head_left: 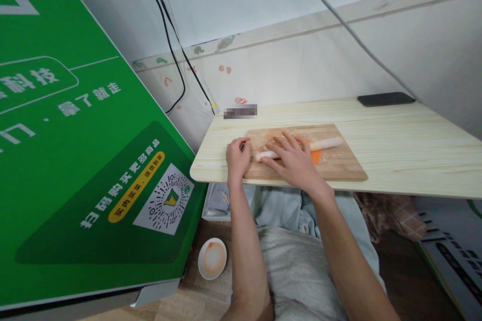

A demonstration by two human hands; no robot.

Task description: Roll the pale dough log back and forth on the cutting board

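Note:
A wooden cutting board (339, 163) lies at the near edge of the table. Across it rests a pale rolling pin (326, 144), and a flat orange sheet that looks like dough (315, 157) shows partly from under it. My right hand (291, 160) lies over the pin with fingers stretched and spread, palm down. At the board's left edge my left hand (239, 155) is curled, thumb and fingertips close together. A small dark spot shows between them; whether it is a thing or a gap I cannot make out. Pale smears mark the board's surface.
A black phone (386, 99) lies at the table's back right. A blurred-out object (240, 111) sits at the back left. Below stand a white bowl with orange residue (212, 259) and a white bin (216, 210). A green printed panel (94, 160) rises on the left.

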